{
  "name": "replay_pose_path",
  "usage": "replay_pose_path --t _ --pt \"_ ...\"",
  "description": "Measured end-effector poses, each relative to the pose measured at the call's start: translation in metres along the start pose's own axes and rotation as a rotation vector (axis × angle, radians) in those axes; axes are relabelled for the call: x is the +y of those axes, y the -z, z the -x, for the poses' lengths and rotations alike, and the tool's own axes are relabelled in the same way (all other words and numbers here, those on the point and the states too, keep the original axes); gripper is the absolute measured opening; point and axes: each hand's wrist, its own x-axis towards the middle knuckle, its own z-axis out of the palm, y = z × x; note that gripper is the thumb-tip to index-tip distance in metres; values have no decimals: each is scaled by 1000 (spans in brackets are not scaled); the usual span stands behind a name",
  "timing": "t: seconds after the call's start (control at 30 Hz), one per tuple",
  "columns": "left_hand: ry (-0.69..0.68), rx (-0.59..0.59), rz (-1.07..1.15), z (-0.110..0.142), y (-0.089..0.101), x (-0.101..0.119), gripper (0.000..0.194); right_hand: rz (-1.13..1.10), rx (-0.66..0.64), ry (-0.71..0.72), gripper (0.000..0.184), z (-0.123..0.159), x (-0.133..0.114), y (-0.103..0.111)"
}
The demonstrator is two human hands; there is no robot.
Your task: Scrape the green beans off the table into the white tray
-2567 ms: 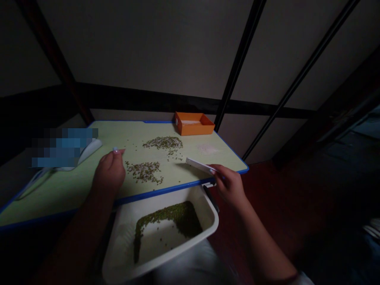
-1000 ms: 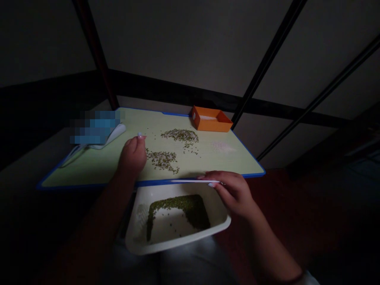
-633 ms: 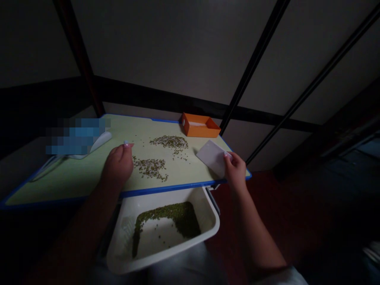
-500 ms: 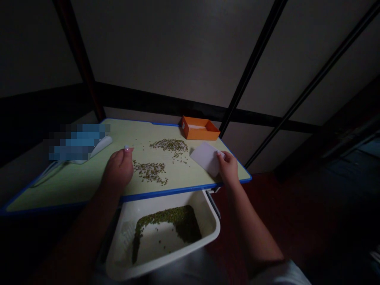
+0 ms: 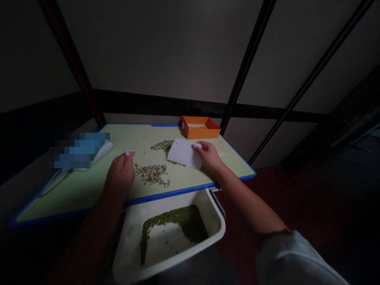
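Note:
My right hand pinches the edge of a thin white scraper, its lower edge against the small green beans on the tabletop. A far pile of beans, mixed with pale bits, is partly covered by the scraper. Closer to me lies a second scatter of beans. Beside that scatter my left hand is closed, thumb on top against the fingers; whatever it holds, if anything, is hidden. Below the table edge, a white plastic tub contains more green beans.
An orange open box with something white inside stands at the back of the pale table, which has a blue rim. At the left lies a white object with a cord, partly blurred out. A panelled wall rises behind.
My right hand has moved left with the scraper, which now covers the right part of the far pile. My left hand stays closed in nearly the same place. The view has shifted slightly.

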Motion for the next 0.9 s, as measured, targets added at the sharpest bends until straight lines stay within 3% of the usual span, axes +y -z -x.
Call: replay_pose_path --t 0.23,0.4,0.57,0.77,0.9 --pt "2 -4 5 2 2 2 40 -133 -139 -44 47 12 -3 -7" --pt "8 -24 -12 1 5 5 40 -198 -170 -72 49 19 -5 -7" --pt "-3 -32 -29 1 5 6 40 -225 -62 -86 47 24 -4 8" --pt "11 -36 -38 2 5 8 41 -217 96 -136 44 34 1 46" --pt "24 -35 -38 3 4 11 41 -194 127 -165 44 42 3 66"
